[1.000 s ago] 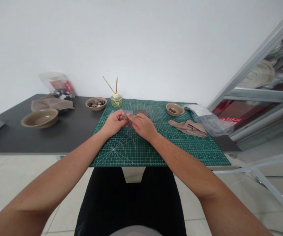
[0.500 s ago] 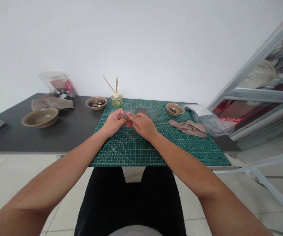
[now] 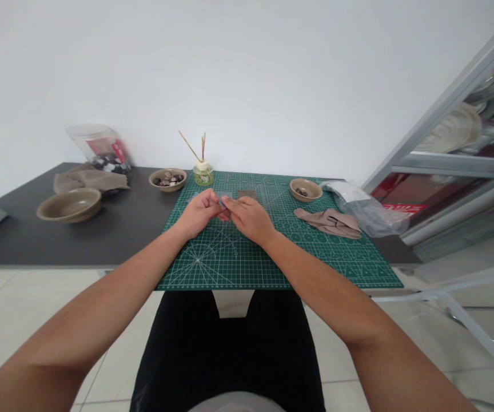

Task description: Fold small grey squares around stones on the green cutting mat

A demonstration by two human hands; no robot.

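Note:
My left hand (image 3: 199, 213) and my right hand (image 3: 249, 217) meet over the far middle of the green cutting mat (image 3: 273, 257). Both are closed in a pinch on a small greyish clear bag (image 3: 224, 198) held between the fingertips; most of it is hidden by my fingers. A small brown rectangle (image 3: 247, 195) lies flat on the mat just behind my right hand. A reed diffuser bottle (image 3: 203, 173) with thin sticks stands at the mat's far edge behind my hands.
A dark table (image 3: 114, 234) bears an empty tan bowl (image 3: 69, 205), a bowl of pebbles (image 3: 168, 179), a tilted jar (image 3: 101, 150) and a beige cloth (image 3: 88, 181) at left. At right are a small bowl (image 3: 305, 190), another beige cloth (image 3: 328, 222), a plastic bag (image 3: 365, 209) and a metal frame (image 3: 444, 166).
Almost nothing has moved; my fingertips have shifted slightly on the small bag, and both hands stay in the same spot.

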